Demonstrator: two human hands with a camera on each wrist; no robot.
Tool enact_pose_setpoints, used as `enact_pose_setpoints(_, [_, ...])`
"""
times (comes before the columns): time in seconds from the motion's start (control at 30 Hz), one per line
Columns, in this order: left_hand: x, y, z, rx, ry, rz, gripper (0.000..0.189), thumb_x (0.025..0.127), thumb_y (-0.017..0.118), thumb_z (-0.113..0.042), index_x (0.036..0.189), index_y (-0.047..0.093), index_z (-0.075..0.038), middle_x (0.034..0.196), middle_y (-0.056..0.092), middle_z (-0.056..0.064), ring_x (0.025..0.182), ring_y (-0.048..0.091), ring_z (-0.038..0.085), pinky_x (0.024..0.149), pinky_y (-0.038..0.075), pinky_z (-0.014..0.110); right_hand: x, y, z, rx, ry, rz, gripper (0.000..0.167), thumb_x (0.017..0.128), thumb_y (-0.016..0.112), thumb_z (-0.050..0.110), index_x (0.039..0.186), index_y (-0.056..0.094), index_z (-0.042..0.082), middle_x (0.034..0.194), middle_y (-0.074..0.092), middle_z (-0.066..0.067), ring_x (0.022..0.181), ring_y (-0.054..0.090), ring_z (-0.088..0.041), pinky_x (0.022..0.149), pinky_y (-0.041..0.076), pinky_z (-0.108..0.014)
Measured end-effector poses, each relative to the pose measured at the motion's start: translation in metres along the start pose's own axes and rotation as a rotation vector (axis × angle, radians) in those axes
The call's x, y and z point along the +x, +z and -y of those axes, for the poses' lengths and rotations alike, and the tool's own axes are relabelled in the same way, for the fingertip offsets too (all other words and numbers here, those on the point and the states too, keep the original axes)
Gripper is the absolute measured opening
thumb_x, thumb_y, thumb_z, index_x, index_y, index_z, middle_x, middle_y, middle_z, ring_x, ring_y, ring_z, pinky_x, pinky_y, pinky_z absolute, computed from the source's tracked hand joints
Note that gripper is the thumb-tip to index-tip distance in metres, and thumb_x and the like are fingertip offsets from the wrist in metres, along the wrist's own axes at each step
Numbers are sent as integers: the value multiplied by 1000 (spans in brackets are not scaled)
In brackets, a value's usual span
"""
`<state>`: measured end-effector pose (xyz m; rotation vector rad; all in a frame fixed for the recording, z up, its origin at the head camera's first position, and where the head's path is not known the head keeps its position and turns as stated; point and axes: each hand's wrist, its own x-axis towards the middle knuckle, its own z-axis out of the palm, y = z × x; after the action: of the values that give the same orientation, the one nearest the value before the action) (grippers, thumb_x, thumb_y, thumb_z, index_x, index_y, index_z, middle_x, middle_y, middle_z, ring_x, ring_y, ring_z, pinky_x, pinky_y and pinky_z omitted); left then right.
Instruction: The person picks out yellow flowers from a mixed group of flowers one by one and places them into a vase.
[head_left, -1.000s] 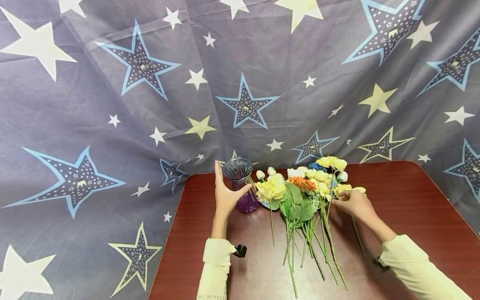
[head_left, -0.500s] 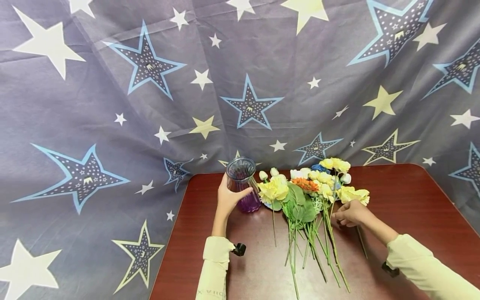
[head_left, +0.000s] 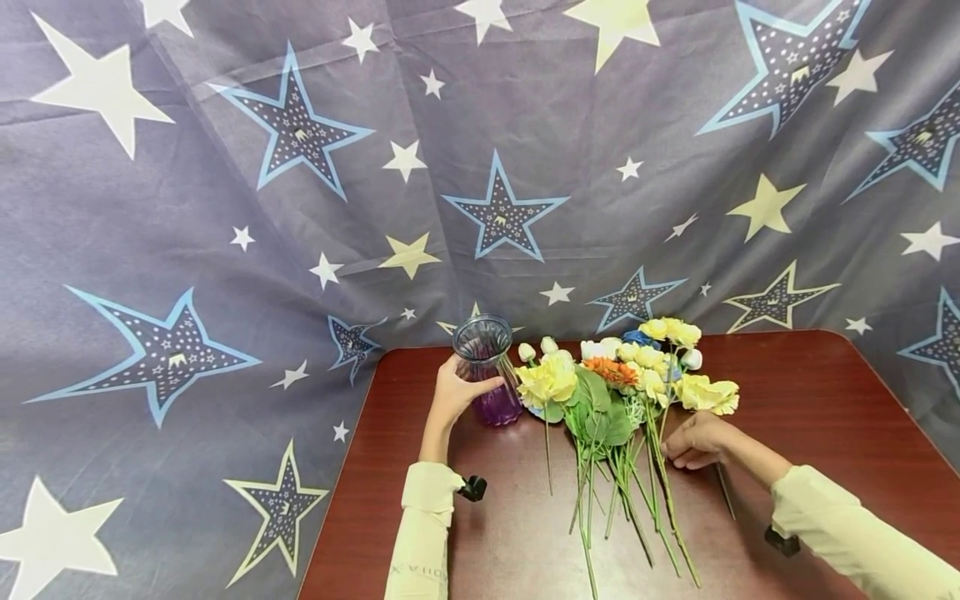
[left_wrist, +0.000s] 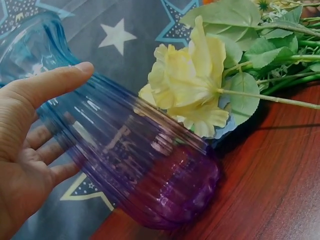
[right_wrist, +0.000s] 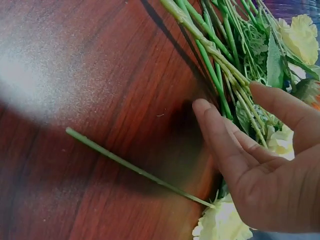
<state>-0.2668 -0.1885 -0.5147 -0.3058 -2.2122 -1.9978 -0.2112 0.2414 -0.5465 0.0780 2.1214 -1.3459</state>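
A ribbed glass vase (head_left: 486, 367), blue at the flared rim and purple at the base, stands at the table's back left. My left hand (head_left: 453, 396) holds it around the upper body. In the left wrist view, the thumb lies across the vase's near side and the other fingers show behind the glass. To the right lies a bunch of artificial flowers (head_left: 611, 417), yellow, white, orange and blue, their green stems pointing toward me. My right hand (head_left: 697, 439) is beside the stems (right_wrist: 220, 55), thumb and fingers apart. Whether it touches them I cannot tell.
A single yellow flower (head_left: 708, 394) lies just beyond my right hand, its stem (right_wrist: 135, 169) reaching toward the front. Another yellow flower (left_wrist: 187, 82) lies close beside the vase. Behind the reddish-brown table (head_left: 810, 392) hangs a grey star-patterned cloth (head_left: 600, 225).
My left hand, spread beside the vase at first, has wrapped around it. My right hand has drawn back from the single yellow flower toward me along the stems.
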Motion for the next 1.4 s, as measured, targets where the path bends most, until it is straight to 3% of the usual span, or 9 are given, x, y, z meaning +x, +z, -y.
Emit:
enact_pose_setpoints(0.23, [12, -11, 32, 68, -48, 0, 66, 71, 91, -2, 132, 65, -2, 129, 70, 19, 125, 64, 29, 108, 52, 44, 3, 4, -2, 42, 29, 27, 25, 89, 69, 3, 107, 71, -13, 87, 77, -15, 74, 76, -21, 69, 64, -32])
enact_pose_setpoints(0.47, [14, -16, 33, 28, -88, 34, 66, 71, 91, -1, 132, 65, -3, 129, 69, 19, 122, 66, 30, 105, 54, 41, 10, 4, -5, 124, 73, 115, 29, 86, 67, -2, 113, 66, -14, 88, 76, -10, 82, 77, -25, 73, 64, -32])
enact_pose_setpoints(0.63, [16, -20, 38, 31, -128, 48, 64, 72, 91, -2, 131, 66, -2, 129, 70, 19, 123, 66, 29, 106, 53, 40, 13, 4, -6, 139, 88, 160, 21, 88, 70, 0, 107, 68, -8, 88, 77, -8, 82, 77, -24, 74, 64, -31])
enact_pose_setpoints(1.07, [21, -24, 42, 43, -176, 84, 62, 73, 89, 1, 131, 66, 0, 133, 67, 21, 129, 62, 33, 112, 48, 45, 16, 8, -5, 160, 136, 155, 10, 89, 69, -3, 99, 70, -6, 80, 77, -9, 69, 76, -18, 69, 64, -29])
enact_pose_setpoints(1.4, [24, -26, 39, 68, -203, 98, 62, 72, 91, -4, 129, 68, -2, 132, 69, 19, 128, 63, 32, 111, 49, 45, 19, 9, -4, 168, 134, 162, 8, 90, 68, -4, 96, 71, -7, 78, 76, -11, 68, 76, -17, 69, 64, -28])
